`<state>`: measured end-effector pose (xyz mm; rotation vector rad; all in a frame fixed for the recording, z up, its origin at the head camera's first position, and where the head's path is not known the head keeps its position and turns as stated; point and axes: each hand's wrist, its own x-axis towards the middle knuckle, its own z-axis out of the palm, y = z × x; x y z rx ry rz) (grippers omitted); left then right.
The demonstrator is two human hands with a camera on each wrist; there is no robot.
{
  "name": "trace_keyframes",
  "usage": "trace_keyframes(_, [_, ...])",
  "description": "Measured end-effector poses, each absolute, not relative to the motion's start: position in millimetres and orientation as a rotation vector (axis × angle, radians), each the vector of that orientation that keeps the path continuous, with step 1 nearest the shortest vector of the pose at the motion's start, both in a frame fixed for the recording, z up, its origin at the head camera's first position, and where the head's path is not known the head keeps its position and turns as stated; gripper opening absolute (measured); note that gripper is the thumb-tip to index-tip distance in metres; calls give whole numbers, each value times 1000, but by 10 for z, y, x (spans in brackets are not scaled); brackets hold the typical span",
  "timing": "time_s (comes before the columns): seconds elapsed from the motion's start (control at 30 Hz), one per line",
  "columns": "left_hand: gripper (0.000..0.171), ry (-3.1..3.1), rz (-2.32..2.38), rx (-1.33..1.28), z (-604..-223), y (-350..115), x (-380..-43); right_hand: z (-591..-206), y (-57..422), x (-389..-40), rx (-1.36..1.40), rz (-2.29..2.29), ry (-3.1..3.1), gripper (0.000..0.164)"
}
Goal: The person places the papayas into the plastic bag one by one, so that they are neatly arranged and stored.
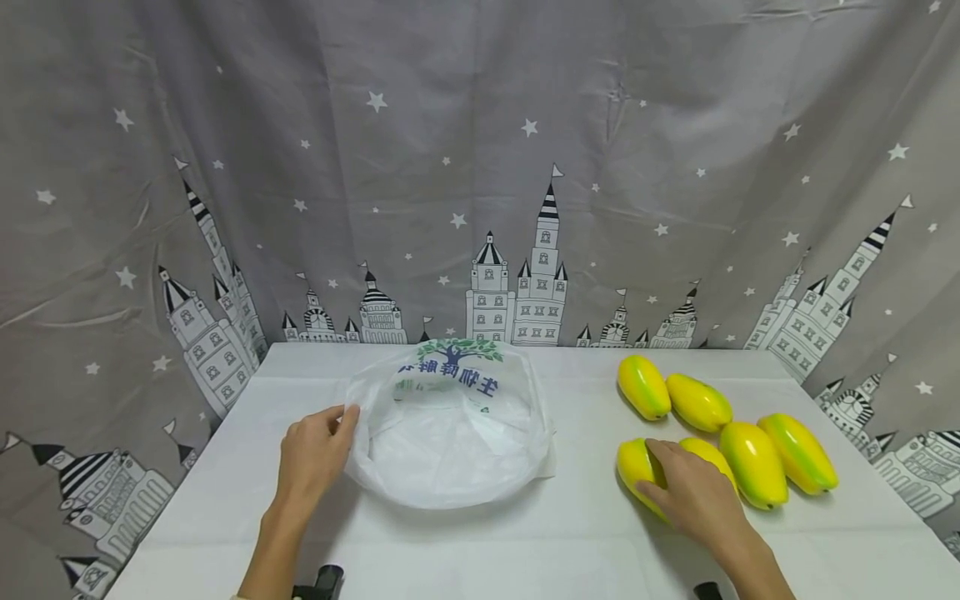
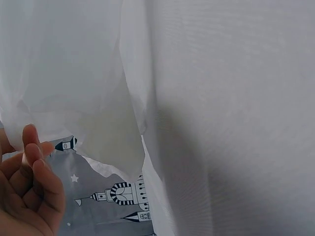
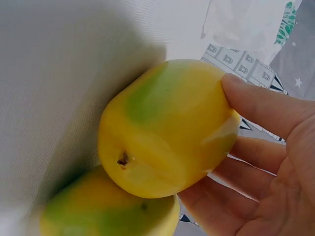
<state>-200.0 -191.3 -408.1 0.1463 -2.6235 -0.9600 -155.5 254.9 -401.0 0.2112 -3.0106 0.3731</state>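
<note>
A white translucent plastic bag (image 1: 450,492) stands with its mouth spread wide, a green tree and dark lettering printed on its far wall. My left hand (image 1: 315,450) pinches the bag's left rim between thumb and fingers; the left wrist view shows the thin film (image 2: 29,118) at those fingertips. On the right, my right hand (image 1: 693,492) has its thumb and fingers around a yellow-green mango (image 1: 636,467). In the right wrist view this mango (image 3: 167,132) lies against a second mango (image 3: 108,211), partly hidden under the hand in the head view.
Several more mangoes (image 1: 753,462) lie to the right of and behind my right hand on the white table (image 1: 585,542). A grey curtain (image 1: 465,167) with castles and stars hangs along the table's back edge. Dark wrist gear (image 1: 327,579) shows beside the left forearm.
</note>
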Motion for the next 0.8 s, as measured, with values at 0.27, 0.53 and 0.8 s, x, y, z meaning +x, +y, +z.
trace_keyframes(0.27, [41, -2625, -984, 121, -4085, -1875, -2006, -3993, 2553, -1535, 220, 395, -3015, 61])
trace_keyframes(0.53, [41, -2622, -958, 92, -4089, -1922, -2025, -3971, 2494, -1538, 336, 432, -2851, 59])
trace_keyframes(0.8, [41, -2628, -965, 100, -4080, -1934, -2011, -3907, 2358, -1560, 429, 503, -2752, 61])
